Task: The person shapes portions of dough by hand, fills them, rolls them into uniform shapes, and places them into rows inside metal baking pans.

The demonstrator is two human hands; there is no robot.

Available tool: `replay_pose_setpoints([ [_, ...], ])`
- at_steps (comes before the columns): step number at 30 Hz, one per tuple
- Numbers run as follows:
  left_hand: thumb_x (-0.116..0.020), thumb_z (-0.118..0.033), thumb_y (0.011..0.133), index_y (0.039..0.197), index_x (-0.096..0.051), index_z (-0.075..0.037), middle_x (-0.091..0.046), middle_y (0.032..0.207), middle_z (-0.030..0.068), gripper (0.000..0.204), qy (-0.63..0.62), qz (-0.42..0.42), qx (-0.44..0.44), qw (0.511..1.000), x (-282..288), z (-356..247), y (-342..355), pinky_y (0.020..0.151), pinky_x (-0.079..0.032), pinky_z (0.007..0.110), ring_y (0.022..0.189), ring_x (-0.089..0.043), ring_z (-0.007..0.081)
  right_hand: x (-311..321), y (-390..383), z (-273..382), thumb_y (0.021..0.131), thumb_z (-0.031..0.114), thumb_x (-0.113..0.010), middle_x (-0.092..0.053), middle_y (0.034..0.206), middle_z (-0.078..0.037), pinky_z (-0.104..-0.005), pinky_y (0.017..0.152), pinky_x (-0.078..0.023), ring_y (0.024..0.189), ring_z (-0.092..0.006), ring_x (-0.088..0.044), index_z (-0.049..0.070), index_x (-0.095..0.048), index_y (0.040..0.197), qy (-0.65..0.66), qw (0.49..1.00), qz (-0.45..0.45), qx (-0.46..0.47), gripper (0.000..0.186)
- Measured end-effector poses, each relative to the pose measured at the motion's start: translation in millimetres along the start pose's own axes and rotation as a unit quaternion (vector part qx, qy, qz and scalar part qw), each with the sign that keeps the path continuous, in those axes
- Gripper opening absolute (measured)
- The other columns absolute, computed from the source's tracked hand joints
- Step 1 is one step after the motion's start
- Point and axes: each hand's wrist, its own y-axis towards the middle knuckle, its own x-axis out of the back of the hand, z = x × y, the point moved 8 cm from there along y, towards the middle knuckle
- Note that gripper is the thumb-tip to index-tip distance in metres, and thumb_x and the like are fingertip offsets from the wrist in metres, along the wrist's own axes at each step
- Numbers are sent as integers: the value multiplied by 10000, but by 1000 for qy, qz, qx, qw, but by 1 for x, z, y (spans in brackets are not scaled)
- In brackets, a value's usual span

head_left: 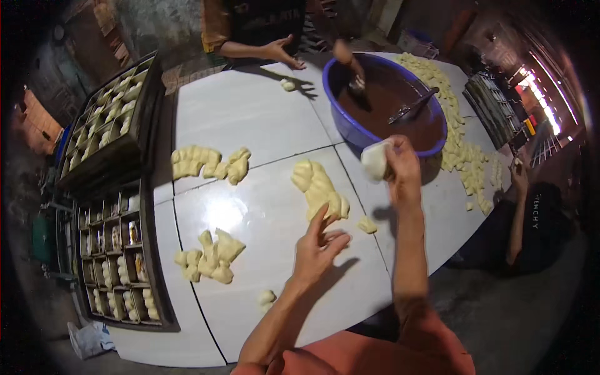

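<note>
Two bare hands work over a white tabletop (262, 119) in the head view. The right hand (403, 164) is raised near the rim of a blue basin (340, 122), its fingers closed around a pale flattened piece of dough (376, 160). The left hand (317, 247) hovers low over the table with fingers spread and empty, its fingertips just beside the near end of a long heap of dough pieces (320, 189); a small dough lump (367, 224) lies just right of that heap. The basin holds dark brown chocolate filling (400, 100), with a metal spoon (412, 107) resting in it. Another person's hand (350, 65) dips a second utensil into the filling at the far side, and that person's other hand (282, 51) rests on the table near a single dough ball (288, 84). Two further dough piles (209, 162) (209, 256) lie to the left. Black divided trays (115, 206) along the left edge hold shaped dough in their compartments. A long band of dough pieces (459, 134) curves around the basin's right side, where a person in a black shirt (540, 222) sits.
</note>
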Motion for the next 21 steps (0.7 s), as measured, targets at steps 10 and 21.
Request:
replay_pose_setpoints([
  [10, -682, -224, 981, 1312, -635, 0, -703, 1195, 158, 402, 167, -20, 143, 975, 54, -8, -11, 884, -541, 336, 1016, -692, 216, 75, 140, -73, 895, 219, -612, -696, 958, -71, -398, 798, -490, 872, -209, -616, 25, -655, 997, -577, 780, 225, -84, 224],
  [21, -670, -275, 990, 1273, -669, -15, -763, 895, 111, 384, 158, -2, 111, 981, 45, 9, -7, 680, -514, 268, 793, -686, 109, 51, 126, -48, 985, 242, -644, -616, 849, -5, -286, 670, -500, 726, -112, -598, 82, -622, 968, -79, 967, 127, -205, 162],
])
